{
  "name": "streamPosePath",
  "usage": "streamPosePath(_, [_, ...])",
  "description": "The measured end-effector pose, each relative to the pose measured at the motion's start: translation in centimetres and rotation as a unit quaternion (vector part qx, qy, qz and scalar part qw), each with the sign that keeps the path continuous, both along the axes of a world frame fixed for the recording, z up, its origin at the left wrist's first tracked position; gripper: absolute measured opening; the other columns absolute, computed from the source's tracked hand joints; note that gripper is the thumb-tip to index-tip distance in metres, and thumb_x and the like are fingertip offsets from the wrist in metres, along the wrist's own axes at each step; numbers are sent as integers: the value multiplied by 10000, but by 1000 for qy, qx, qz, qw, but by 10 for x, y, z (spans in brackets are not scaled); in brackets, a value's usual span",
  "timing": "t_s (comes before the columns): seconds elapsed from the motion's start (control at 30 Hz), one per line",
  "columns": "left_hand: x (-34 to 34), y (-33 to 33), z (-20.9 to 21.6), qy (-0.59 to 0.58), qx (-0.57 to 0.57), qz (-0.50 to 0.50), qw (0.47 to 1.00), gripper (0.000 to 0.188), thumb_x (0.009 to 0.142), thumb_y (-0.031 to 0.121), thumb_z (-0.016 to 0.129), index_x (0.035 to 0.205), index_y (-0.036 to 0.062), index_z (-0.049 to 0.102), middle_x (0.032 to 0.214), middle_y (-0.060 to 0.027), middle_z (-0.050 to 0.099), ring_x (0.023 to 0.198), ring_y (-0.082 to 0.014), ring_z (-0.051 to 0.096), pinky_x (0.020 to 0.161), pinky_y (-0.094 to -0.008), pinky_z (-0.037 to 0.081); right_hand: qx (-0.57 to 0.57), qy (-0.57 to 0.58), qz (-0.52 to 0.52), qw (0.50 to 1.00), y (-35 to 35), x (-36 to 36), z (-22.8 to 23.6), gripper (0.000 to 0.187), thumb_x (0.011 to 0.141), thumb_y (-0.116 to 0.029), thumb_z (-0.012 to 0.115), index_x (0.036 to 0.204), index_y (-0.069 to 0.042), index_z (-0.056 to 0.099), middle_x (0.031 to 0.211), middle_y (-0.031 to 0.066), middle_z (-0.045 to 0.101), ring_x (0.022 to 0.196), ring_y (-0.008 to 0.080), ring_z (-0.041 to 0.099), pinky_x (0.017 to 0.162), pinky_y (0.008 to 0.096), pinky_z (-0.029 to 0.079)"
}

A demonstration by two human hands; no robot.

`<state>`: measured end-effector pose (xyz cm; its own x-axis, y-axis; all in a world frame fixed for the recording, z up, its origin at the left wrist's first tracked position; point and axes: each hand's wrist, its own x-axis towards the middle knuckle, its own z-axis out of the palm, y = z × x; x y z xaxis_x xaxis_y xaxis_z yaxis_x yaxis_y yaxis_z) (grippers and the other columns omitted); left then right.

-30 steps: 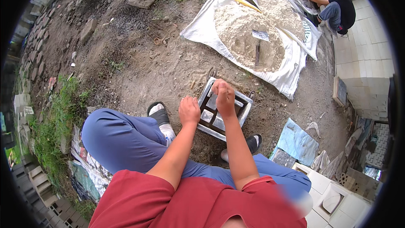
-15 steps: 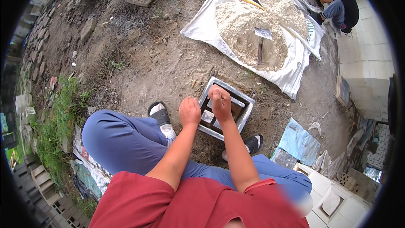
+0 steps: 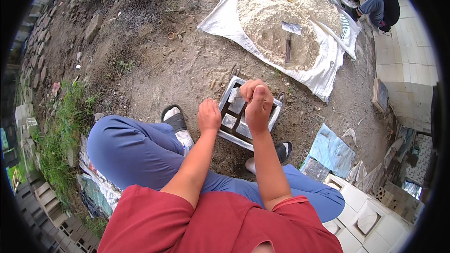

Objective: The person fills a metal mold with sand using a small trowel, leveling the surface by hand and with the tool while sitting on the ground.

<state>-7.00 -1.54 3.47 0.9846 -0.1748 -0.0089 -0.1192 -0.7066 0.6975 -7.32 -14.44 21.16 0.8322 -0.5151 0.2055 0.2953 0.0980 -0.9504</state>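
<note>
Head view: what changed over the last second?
Right hand shifted rightward over the metal frame, its thumb side now showing more; can't tell whether it holds anything. Left hand stayed by the frame's left side, and the trowel still lies on the sand.

Beyond the frame point(image 3: 236, 141) (between both sandals point(image 3: 177, 122)), a trowel point(image 3: 288, 44) lies on heaped sand point(image 3: 262, 21).

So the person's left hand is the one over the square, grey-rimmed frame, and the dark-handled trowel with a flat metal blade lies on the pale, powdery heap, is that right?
Not quite: the head view shows the right hand over the square, grey-rimmed frame. The dark-handled trowel with a flat metal blade does lie on the pale, powdery heap.
</note>
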Motion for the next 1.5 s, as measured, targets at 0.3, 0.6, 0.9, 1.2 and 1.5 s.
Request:
streamPosePath(0.3, [3,13,-31,16,-100,79,992,345,1088,275,446,1010,21,666,1054,-190,659,968,-421,631,845,-500,511,117,-75,146,980,-35,-22,78,643,1086,-539,401,648,-69,389,569,17,345,516,135,289,517,331,256])
streamPosePath(0.6, [3,7,-8,104,49,90,989,473,1086,396,405,992,70,734,984,-211,725,891,-455,687,800,-567,539,84,0,151,985,-15,-41,38,582,1060,-432,513,626,-64,390,583,7,357,530,130,316,508,322,247])
streamPosePath(0.9, [6,6,0,147,57,76,985,584,1077,457,396,855,58,760,854,-264,711,812,-499,681,769,-601,528,70,26,137,988,5,-42,-16,473,983,-274,529,601,-43,373,580,21,357,530,133,330,506,329,244])
streamPosePath(1.2, [6,7,2,158,56,76,983,601,1084,451,379,842,57,763,840,-271,707,801,-502,680,762,-606,527,39,57,143,987,20,-27,-25,427,967,-200,486,593,-26,375,560,25,388,516,125,321,504,325,241])
streamPosePath(1.5, [7,8,-3,156,54,80,983,614,1089,445,369,817,52,755,835,-273,704,804,-498,679,758,-603,521,48,101,137,984,23,-20,-40,426,1017,-163,438,617,-30,372,574,15,383,536,107,316,513,320,242])
